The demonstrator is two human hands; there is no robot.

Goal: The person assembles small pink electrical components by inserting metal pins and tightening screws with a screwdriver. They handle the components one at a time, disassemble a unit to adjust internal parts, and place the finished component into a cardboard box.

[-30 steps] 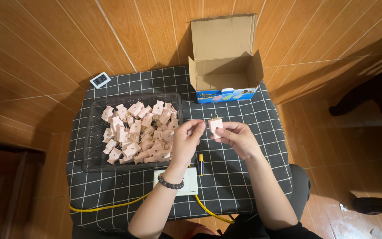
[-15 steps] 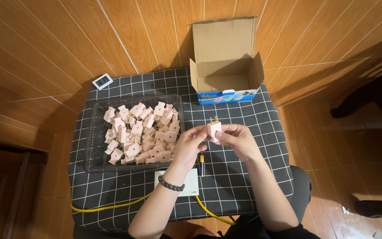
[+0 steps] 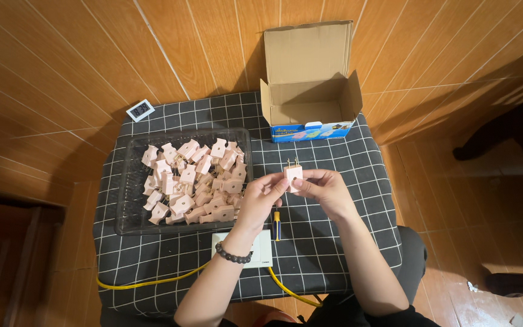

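Both my hands hold one small pink plug (image 3: 292,174) with two metal prongs pointing up, above the checked table (image 3: 334,242). My right hand (image 3: 325,191) grips it from the right. My left hand (image 3: 261,200), with a dark bead bracelet at the wrist, pinches it from the left. A dark tray (image 3: 129,200) holding several more pink plugs (image 3: 195,181) lies just left of my hands.
An open cardboard box (image 3: 307,91) stands at the table's far edge. A white socket block (image 3: 263,251) with a yellow cable (image 3: 152,281) and a small blue-and-yellow screwdriver (image 3: 276,225) lie under my arms. A small white digital clock (image 3: 140,110) sits at the far left corner.
The plug stays held between both hands; the hands have shifted only slightly, with the left fingers closing in on the plug.
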